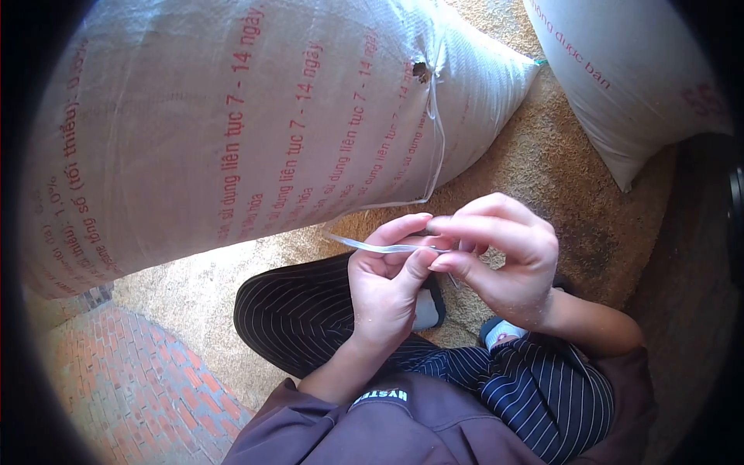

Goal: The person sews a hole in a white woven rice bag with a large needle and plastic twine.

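Observation:
Both my hands meet in front of a large white woven sack (256, 147) with red print. A flat white plastic string (368, 246) runs across the fingers of my left hand (380, 291), pinched at its thumb. My right hand (508, 252) pinches the same string close to the left fingertips. A thin bit pokes out below the fingertips; I cannot make out what it is. Another loose white strand (438, 147) hangs down the sack from near a small dark hole (421, 71).
A second white sack (620, 77) stands at the upper right. Loose golden-brown husks (535, 163) cover the ground around my striped trouser legs (302, 310) and feet. Red brick paving (132, 372) shows at the lower left.

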A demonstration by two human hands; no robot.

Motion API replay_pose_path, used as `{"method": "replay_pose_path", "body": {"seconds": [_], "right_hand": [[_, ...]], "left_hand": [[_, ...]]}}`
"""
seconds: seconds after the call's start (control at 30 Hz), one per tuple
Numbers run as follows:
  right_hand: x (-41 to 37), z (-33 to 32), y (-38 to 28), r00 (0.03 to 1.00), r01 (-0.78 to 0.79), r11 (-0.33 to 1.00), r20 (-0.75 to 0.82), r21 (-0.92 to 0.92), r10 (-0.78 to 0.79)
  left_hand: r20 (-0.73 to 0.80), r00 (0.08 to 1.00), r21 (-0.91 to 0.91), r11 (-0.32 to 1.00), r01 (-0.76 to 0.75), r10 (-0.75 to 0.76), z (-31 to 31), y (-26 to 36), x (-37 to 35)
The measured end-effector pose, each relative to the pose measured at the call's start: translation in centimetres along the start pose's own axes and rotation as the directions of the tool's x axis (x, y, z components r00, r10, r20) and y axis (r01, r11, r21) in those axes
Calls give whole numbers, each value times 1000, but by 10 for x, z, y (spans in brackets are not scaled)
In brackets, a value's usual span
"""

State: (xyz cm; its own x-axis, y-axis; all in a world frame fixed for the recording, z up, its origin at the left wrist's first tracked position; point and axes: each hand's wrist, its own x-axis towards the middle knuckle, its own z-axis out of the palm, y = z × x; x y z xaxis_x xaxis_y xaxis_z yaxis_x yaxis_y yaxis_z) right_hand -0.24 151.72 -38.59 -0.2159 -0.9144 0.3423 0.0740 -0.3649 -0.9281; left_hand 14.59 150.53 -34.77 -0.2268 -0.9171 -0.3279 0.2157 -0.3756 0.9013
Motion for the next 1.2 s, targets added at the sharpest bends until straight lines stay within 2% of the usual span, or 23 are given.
{"method": "replay_pose_path", "body": {"seconds": [0.13,0.2,0.23,0.33,0.4,0.43,0.5,0.6,0.63,0.7,0.77,0.8,0.87,0.93,0.97,1.0,1.07,1.1,1.13,1.17,1.2], "right_hand": [[-4,-1,4,995,103,992,-8,-67,-104],[-6,-1,1,970,232,939,-10,-253,-242],[-6,1,4,964,244,939,-48,-243,-263],[-6,4,4,969,173,955,-135,-239,-209],[0,0,4,972,150,957,-140,-247,-188],[3,-3,5,976,123,960,-144,-250,-163],[8,-11,4,976,98,964,-167,-248,-142],[14,-30,4,959,68,973,-254,-221,-125],[14,-36,2,952,24,983,-295,-181,-77],[13,-51,-6,942,-20,990,-334,-139,-28],[11,-67,-21,971,-109,994,-214,9,108],[9,-76,-30,971,-110,994,-215,8,109],[5,-96,-47,990,-103,989,106,109,92],[4,-116,-48,901,-93,940,429,329,-61],[12,-126,-48,769,-297,846,636,443,-64],[17,-130,-51,675,-183,889,711,419,-196],[19,-141,-53,577,-267,783,744,561,-336],[14,-150,-58,573,-268,784,747,560,-338],[5,-162,-65,684,-236,763,661,602,-309],[-1,-174,-69,782,-198,745,561,637,-272],[-1,-189,-66,780,-199,746,564,635,-272]], "left_hand": [[10,996,-28,995,93,-93,-1,0,0],[-21,992,-9,992,128,-128,0,0,1],[-20,992,-9,992,128,-128,0,-2,1],[-23,985,-56,984,168,-169,0,-3,1],[59,992,73,991,110,-114,2,-1,0],[61,992,73,991,109,-113,4,-1,0],[-38,997,190,979,74,-68,9,-2,1],[-97,995,206,978,37,-17,-1,-1,6],[-111,994,205,979,7,16,1,-1,7],[-101,995,222,974,37,-15,0,2,6],[-91,995,237,969,68,-48,3,4,5],[-79,993,258,961,102,-84,4,4,4],[-73,990,274,951,139,-124,6,4,2],[-99,994,277,957,81,-55,6,2,1],[-110,993,323,943,83,-50,6,2,2],[-110,993,318,944,85,-52,7,3,2],[-76,997,386,922,22,8,9,5,4],[-40,999,392,920,13,3,7,2,4],[-43,999,390,921,11,6,6,1,3],[-33,999,465,884,37,-25,6,1,3],[-24,998,536,842,60,-56,6,0,3]]}}
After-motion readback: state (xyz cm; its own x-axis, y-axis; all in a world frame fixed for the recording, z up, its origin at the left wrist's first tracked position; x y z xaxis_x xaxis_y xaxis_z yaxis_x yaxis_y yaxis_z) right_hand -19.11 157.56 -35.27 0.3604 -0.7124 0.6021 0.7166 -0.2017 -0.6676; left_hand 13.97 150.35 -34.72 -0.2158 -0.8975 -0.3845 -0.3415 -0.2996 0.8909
